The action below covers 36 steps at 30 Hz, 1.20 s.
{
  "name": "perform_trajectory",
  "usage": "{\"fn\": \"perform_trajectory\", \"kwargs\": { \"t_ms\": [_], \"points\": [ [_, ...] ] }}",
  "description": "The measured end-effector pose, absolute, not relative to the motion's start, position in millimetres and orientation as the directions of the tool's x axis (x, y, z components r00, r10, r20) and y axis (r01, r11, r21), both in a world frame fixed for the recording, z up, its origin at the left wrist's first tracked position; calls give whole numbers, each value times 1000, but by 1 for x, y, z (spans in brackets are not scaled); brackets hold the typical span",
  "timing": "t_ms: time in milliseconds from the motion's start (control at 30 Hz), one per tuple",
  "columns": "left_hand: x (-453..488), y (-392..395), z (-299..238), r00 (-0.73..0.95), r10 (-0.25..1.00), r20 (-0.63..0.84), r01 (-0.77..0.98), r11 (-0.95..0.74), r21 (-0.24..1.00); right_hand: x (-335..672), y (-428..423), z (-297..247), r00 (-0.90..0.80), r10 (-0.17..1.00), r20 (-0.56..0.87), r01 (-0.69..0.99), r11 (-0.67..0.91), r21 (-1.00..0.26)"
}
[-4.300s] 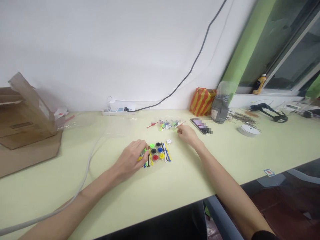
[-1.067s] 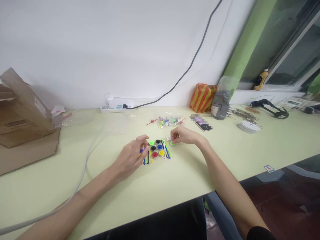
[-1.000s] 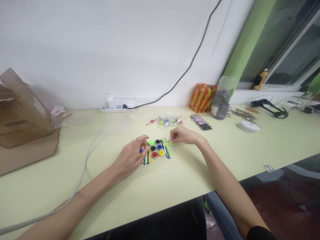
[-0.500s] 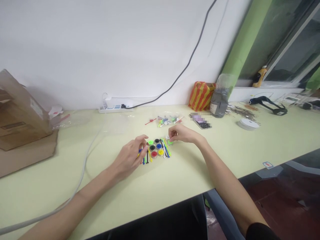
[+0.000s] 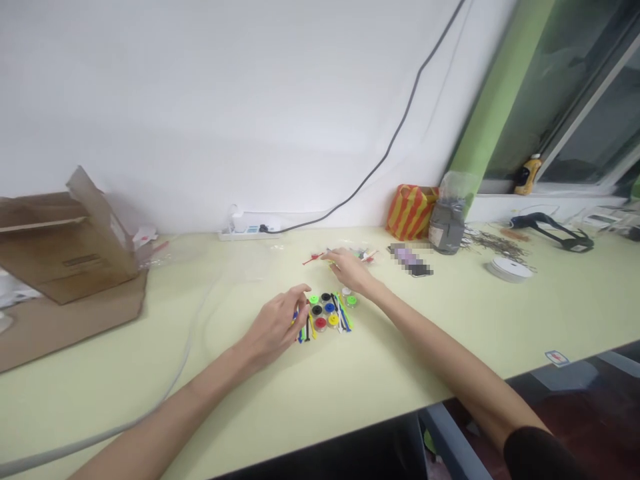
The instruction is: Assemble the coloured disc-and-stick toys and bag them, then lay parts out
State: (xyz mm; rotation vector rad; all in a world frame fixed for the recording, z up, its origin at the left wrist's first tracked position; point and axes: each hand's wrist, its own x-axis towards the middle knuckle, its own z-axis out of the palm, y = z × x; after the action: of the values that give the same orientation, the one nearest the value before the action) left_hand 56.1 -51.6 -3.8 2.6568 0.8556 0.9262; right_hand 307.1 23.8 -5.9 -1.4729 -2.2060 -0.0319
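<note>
Several laid-out discs: you have coloured round discs (image 5: 323,309) in a tight cluster on the pale green tabletop (image 5: 235,413).
Sticks: coloured plastic sticks (image 5: 342,317) lie along the cluster's right side, their long axes running roughly away from you.
Left hand: your left hand (image 5: 274,327) sits at the cluster's left edge, fingers curled; you cannot tell whether it holds anything.
Right hand: your right hand (image 5: 350,270) reaches the clear plastic bag (image 5: 359,253), fingers loosely together; any grip is hidden.
Left to lay out: more small pieces remain in that bag, with a red stick (image 5: 313,258) just beside it, lying nearly crosswise.
</note>
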Motion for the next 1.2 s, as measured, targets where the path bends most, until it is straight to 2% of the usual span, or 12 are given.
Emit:
{"fn": "perform_trajectory", "kwargs": {
  "t_ms": [133,233,333,400,467,533,600,700,800,1033,1100,1200],
  "points": [
    [55,-50,-5,631,578,517,464,-816,345,286,75,-4,-366,885,290,910,405,-87],
    [53,-49,-5,630,569,528,468,-821,327,273,97,-5,-382,894,235,910,408,-72],
    [53,-47,-6,631,568,529,472,-821,320,263,102,-4,-402,882,244,897,433,-89],
    [53,-45,-8,625,575,529,486,-816,313,259,95,-1,-401,863,309,863,468,-187],
    [52,-43,-10,596,589,545,507,-803,314,255,80,6,-361,838,410,750,522,-406],
    [52,-40,-12,531,611,588,530,-780,332,254,57,13,-305,832,464,524,553,-648],
    [51,-39,-13,451,619,642,544,-762,352,253,28,19,-308,843,441,265,522,-811],
    [51,-38,-11,385,613,690,544,-755,366,253,-14,20,-355,845,400,-18,422,-906],
    [54,-40,-12,378,620,687,540,-751,381,251,-43,13,-398,842,364,-130,341,-931],
    [59,-42,-19,382,565,731,430,-809,401,243,-63,1,-325,874,361,-154,328,-932],
    [58,-41,-17,386,564,730,407,-814,414,244,-65,1,-273,885,377,-78,370,-926],
    [56,-40,-12,401,565,721,387,-818,425,246,-67,1,-192,884,427,149,456,-877]
  ]
}}
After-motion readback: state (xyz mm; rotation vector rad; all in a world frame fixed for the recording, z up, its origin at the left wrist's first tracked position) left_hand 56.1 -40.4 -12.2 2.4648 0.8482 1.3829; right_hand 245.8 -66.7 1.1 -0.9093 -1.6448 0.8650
